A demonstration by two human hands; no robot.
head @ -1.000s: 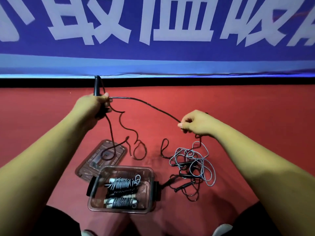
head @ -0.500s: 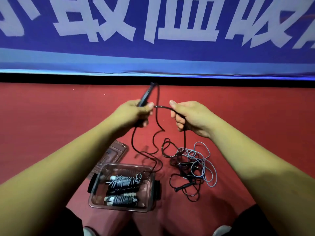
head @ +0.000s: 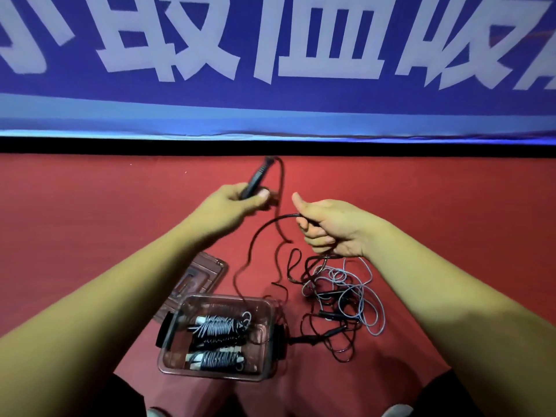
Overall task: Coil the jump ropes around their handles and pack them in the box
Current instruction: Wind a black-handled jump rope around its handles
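Note:
My left hand (head: 237,201) grips a black jump rope handle (head: 257,176) that points up and away over the red floor. From the handle's far tip the black rope (head: 254,239) loops down; my right hand (head: 332,225) holds a stretch of it in curled fingers, thumb raised. The rope's slack trails to the floor near the clear plastic box (head: 272,310), which holds several coiled ropes (head: 221,326). A tangle of grey and black ropes (head: 346,299) with loose handles lies to the right of the box.
The box's clear lid (head: 198,279) lies on the red floor behind and left of the box, partly under my left forearm. A blue banner with white characters (head: 276,55) stands across the back. My knees are at the bottom edge.
My hands came together from wide apart, then my right hand dropped slightly and slid along the rope, leaving a loose arc between the hands. The handle now tilts to the right.

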